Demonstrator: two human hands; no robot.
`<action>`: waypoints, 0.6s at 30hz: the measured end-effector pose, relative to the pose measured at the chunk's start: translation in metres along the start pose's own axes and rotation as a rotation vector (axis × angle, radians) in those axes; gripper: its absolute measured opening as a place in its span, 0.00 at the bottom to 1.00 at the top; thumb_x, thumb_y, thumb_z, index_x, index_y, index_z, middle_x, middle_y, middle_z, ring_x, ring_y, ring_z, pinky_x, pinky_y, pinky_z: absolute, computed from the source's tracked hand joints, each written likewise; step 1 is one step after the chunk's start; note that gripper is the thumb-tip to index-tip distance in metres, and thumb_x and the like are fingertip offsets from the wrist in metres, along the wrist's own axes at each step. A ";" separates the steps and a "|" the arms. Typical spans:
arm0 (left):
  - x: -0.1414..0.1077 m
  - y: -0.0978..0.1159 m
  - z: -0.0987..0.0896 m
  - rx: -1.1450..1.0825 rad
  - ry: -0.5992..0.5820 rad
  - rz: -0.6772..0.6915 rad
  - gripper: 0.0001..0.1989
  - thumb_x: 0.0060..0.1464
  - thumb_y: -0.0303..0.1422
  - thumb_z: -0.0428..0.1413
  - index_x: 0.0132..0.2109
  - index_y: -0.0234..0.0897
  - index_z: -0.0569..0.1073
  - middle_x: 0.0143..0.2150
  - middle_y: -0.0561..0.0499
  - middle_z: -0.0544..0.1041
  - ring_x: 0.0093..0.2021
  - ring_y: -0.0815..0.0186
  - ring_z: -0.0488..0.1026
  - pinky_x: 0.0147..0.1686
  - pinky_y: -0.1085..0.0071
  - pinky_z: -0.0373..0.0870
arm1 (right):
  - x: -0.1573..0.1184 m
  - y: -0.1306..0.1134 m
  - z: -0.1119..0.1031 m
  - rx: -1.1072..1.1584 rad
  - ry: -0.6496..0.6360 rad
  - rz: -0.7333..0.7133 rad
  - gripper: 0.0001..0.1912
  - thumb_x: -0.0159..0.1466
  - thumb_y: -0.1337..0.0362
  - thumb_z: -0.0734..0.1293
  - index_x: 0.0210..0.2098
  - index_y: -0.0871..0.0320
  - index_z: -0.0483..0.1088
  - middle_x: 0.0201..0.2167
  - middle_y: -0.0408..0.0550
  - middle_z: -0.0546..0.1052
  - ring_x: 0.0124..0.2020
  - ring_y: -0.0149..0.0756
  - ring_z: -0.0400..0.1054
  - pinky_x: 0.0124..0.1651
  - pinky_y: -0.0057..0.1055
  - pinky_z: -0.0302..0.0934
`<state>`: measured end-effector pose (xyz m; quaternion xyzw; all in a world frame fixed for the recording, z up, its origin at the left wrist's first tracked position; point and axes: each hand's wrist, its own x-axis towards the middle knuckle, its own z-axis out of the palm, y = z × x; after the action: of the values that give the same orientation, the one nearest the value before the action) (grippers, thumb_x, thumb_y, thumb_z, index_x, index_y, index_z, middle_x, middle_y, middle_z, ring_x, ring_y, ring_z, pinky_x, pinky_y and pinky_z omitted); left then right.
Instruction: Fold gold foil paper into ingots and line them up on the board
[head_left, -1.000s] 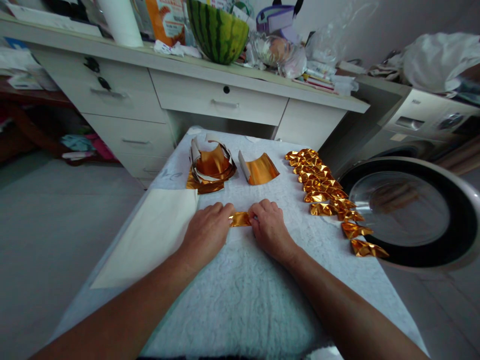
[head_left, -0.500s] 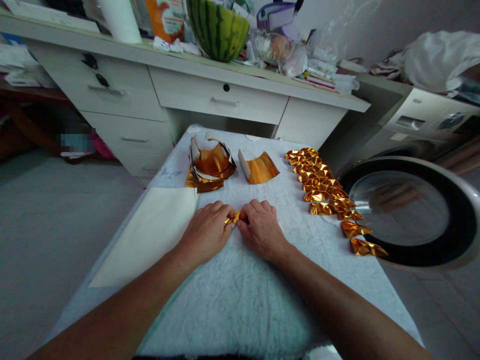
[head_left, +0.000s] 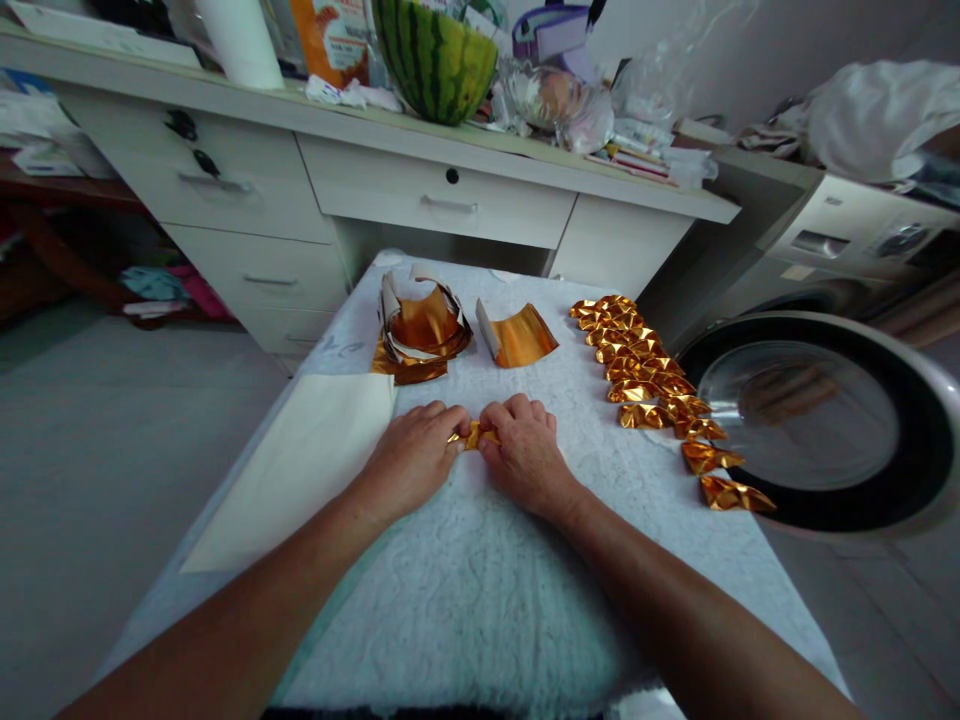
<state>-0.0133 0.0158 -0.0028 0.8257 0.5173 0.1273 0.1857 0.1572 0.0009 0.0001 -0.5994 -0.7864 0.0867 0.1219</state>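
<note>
A small piece of folded gold foil paper [head_left: 472, 437] is pinched at its two ends above the cloth-covered table [head_left: 465, 600]. My left hand [head_left: 420, 452] is closed on its left end, and my right hand [head_left: 523, 450] on its right end. The fingers hide much of the piece. Beyond my hands lie one curled gold foil sheet [head_left: 525, 338] and, to its left, a curled stack of gold foil sheets [head_left: 424, 325]. Several folded gold foil pieces [head_left: 637, 365] run in rows along the table's right side.
A cream paper sheet [head_left: 300, 470] lies beside my left forearm. An open washing machine door [head_left: 817, 420] stands against the table's right edge. Behind the table is a white drawer desk [head_left: 442, 195] bearing a cut watermelon [head_left: 435, 60], a white roll [head_left: 240, 40] and plastic bags.
My right hand has shifted very slightly and its fingers have moved apart from the left ones, so more of the gold foil paper shows between the thumbs. The other foil pieces have not moved.
</note>
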 end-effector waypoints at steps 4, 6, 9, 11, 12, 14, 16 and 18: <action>-0.001 0.000 -0.001 -0.030 0.001 0.001 0.07 0.58 0.28 0.49 0.40 0.41 0.70 0.38 0.50 0.72 0.42 0.60 0.70 0.44 0.65 0.64 | 0.000 0.009 0.000 0.027 0.027 -0.008 0.16 0.62 0.61 0.65 0.50 0.48 0.67 0.49 0.50 0.66 0.49 0.46 0.58 0.51 0.44 0.52; -0.001 0.000 -0.001 -0.038 0.005 0.001 0.06 0.58 0.28 0.49 0.40 0.41 0.71 0.38 0.51 0.72 0.42 0.60 0.70 0.44 0.64 0.64 | 0.000 0.013 0.000 0.037 0.028 -0.009 0.19 0.62 0.60 0.65 0.53 0.47 0.67 0.52 0.51 0.65 0.51 0.47 0.58 0.54 0.46 0.52; -0.001 0.000 0.000 -0.043 0.007 -0.005 0.06 0.58 0.29 0.50 0.40 0.41 0.71 0.37 0.51 0.72 0.42 0.60 0.70 0.43 0.65 0.65 | 0.000 0.020 0.000 0.041 0.020 0.002 0.20 0.62 0.61 0.65 0.54 0.45 0.66 0.54 0.51 0.64 0.53 0.48 0.57 0.56 0.48 0.50; -0.001 0.000 0.000 -0.046 0.007 -0.008 0.05 0.58 0.29 0.50 0.39 0.41 0.71 0.37 0.51 0.72 0.42 0.60 0.71 0.43 0.65 0.65 | -0.001 0.023 -0.002 0.037 0.012 0.007 0.21 0.63 0.61 0.65 0.55 0.46 0.66 0.55 0.51 0.64 0.54 0.48 0.56 0.58 0.49 0.50; -0.001 0.000 0.000 -0.047 0.008 -0.009 0.05 0.58 0.29 0.50 0.39 0.41 0.71 0.37 0.51 0.72 0.42 0.60 0.71 0.43 0.65 0.65 | -0.001 0.025 -0.003 0.033 0.006 0.009 0.21 0.63 0.61 0.65 0.55 0.46 0.66 0.56 0.51 0.64 0.55 0.48 0.56 0.58 0.49 0.49; -0.001 0.000 0.000 -0.050 0.010 -0.010 0.06 0.58 0.29 0.50 0.39 0.41 0.71 0.36 0.51 0.72 0.41 0.61 0.71 0.43 0.65 0.65 | -0.002 0.028 -0.005 0.024 -0.007 0.013 0.22 0.63 0.62 0.65 0.56 0.46 0.65 0.57 0.52 0.63 0.57 0.48 0.55 0.59 0.49 0.49; -0.001 0.001 0.000 -0.049 0.010 -0.014 0.06 0.57 0.28 0.50 0.39 0.42 0.71 0.36 0.51 0.72 0.41 0.61 0.71 0.42 0.66 0.64 | -0.003 0.031 -0.007 0.020 -0.020 0.012 0.22 0.63 0.62 0.64 0.57 0.46 0.65 0.59 0.53 0.62 0.58 0.49 0.55 0.60 0.50 0.48; -0.001 0.002 -0.001 -0.045 0.011 -0.022 0.06 0.57 0.28 0.50 0.39 0.42 0.71 0.36 0.51 0.72 0.40 0.61 0.71 0.42 0.66 0.64 | -0.004 0.033 -0.008 0.023 -0.030 0.010 0.23 0.63 0.63 0.64 0.58 0.46 0.64 0.60 0.53 0.62 0.59 0.49 0.54 0.60 0.50 0.48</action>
<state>-0.0128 0.0139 -0.0011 0.8149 0.5242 0.1414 0.2028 0.1914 0.0059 -0.0021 -0.6007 -0.7840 0.1053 0.1164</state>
